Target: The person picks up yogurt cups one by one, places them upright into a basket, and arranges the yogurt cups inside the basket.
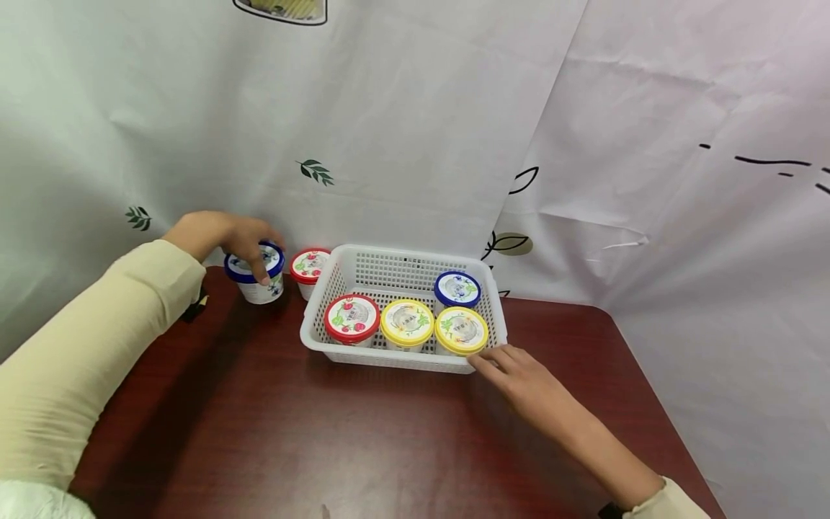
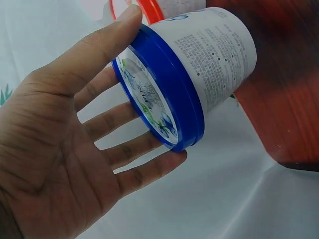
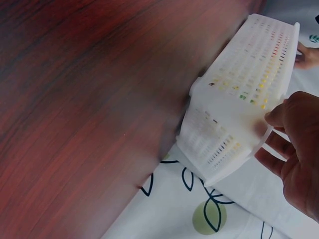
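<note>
At the back left of the table, my left hand (image 1: 235,238) holds a white tub (image 1: 262,293) with a blue lid. In the left wrist view, the thumb and fingers span that tub's lid (image 2: 149,99), which has blueberry pictures on it. My right hand (image 1: 521,378) is at the front right corner of a white plastic basket (image 1: 395,358). The right wrist view shows its thumb and fingers pinching the basket's rim. Inside the basket stand a red-lidded tub (image 1: 352,318), two yellow-lidded tubs (image 1: 407,322) and another blue-lidded tub (image 1: 457,288).
Between the held tub and the basket stands a red-lidded tub (image 1: 308,265). The dark red wooden table (image 1: 363,440) backs onto a pale cloth (image 1: 402,144) printed with leaves. More of this cloth hangs along the right side.
</note>
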Demonstrator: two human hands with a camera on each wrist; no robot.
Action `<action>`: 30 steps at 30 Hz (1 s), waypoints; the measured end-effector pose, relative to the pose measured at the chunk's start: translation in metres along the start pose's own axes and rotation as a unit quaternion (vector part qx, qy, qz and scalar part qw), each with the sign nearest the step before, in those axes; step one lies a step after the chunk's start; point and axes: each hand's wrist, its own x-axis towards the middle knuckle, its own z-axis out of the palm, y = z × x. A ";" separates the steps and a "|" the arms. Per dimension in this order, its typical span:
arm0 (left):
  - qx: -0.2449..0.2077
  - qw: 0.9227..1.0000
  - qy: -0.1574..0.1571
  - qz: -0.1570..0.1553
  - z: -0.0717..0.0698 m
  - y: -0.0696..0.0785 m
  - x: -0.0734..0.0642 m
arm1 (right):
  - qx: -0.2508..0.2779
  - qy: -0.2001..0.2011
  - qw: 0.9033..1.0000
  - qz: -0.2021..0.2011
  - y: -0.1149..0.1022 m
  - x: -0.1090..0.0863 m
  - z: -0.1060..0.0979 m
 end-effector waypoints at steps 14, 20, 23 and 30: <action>-0.013 1.000 0.002 -0.005 -0.008 0.015 -0.013 | 0.004 0.004 1.000 -0.001 -0.002 0.000 0.002; -0.008 1.000 0.014 -0.018 -0.010 0.017 -0.019 | 0.003 0.000 1.000 0.001 -0.002 0.000 0.002; -0.002 1.000 0.022 -0.017 -0.010 0.021 -0.020 | 0.003 0.002 1.000 0.000 -0.002 0.000 0.001; 0.020 0.999 0.037 -0.006 -0.010 0.034 -0.021 | 0.007 0.007 1.000 0.000 -0.003 0.000 0.002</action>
